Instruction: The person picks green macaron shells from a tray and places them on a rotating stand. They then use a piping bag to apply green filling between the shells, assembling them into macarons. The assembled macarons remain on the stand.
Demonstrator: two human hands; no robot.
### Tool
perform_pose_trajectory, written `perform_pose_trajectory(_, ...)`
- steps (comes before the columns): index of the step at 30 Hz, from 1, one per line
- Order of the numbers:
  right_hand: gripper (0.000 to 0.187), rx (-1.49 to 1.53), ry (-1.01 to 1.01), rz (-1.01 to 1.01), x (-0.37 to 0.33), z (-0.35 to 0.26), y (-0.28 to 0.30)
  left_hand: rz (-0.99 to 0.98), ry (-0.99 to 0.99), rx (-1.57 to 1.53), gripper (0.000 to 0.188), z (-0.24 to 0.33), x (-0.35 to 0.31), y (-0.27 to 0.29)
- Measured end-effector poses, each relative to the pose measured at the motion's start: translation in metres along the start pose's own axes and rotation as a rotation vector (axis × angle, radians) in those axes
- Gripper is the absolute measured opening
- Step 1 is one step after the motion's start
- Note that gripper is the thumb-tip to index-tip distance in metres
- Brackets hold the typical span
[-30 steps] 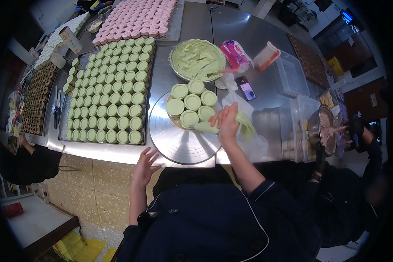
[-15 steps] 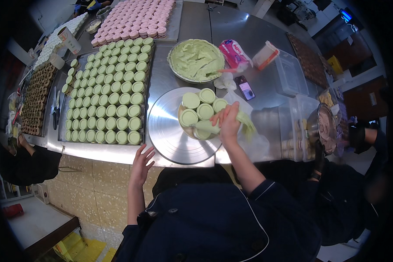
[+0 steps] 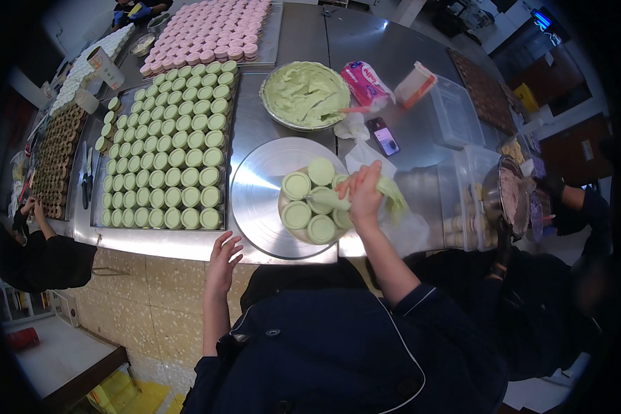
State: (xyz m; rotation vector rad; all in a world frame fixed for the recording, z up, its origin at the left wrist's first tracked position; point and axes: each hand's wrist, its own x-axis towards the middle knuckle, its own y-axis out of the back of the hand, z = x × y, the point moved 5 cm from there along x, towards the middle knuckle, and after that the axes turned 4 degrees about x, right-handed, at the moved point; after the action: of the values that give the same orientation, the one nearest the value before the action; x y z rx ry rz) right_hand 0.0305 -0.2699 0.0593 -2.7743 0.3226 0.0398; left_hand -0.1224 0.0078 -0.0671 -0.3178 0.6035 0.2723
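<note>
My right hand (image 3: 363, 196) grips a piping bag (image 3: 330, 199) of pale green cream, its twisted end (image 3: 394, 200) sticking out behind the fist. The bag's narrow end points left, over the middle of a ring of small round cakes with green tops (image 3: 297, 214). They sit close together on a round board on a metal turntable (image 3: 255, 214). My left hand (image 3: 223, 261) hovers at the table's front edge, beside the turntable, holding nothing, with its fingers apart.
Left of the turntable lies a tray of green-topped cakes (image 3: 156, 179), with knives (image 3: 86, 181) beyond it. Behind stand a bowl of green cream (image 3: 306, 96) and pink cakes (image 3: 210, 34). A phone (image 3: 383, 136) and plastic boxes (image 3: 455, 114) are rightward. A co-worker's gloved hand touches a bowl (image 3: 509, 196).
The cakes on the turntable have shifted round. The bag's narrow end has moved from the front cake to the middle of the group. My left hand stays nearly still.
</note>
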Motion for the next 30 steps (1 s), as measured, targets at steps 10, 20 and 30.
perform_pose_trajectory(10,0.053,-0.031,0.093,0.055,0.001,-0.009,0.005,-0.187,-0.251,0.391,0.036,0.011,0.009,-0.065)
perform_pose_trajectory(20,0.050,0.190,0.133,0.245,0.000,-0.037,0.034,-0.233,-0.153,0.489,0.049,0.016,0.018,-0.056)
perform_pose_trajectory(30,0.049,0.218,0.061,0.216,-0.001,-0.020,0.037,-0.158,-0.118,0.295,0.056,-0.021,-0.013,-0.049)
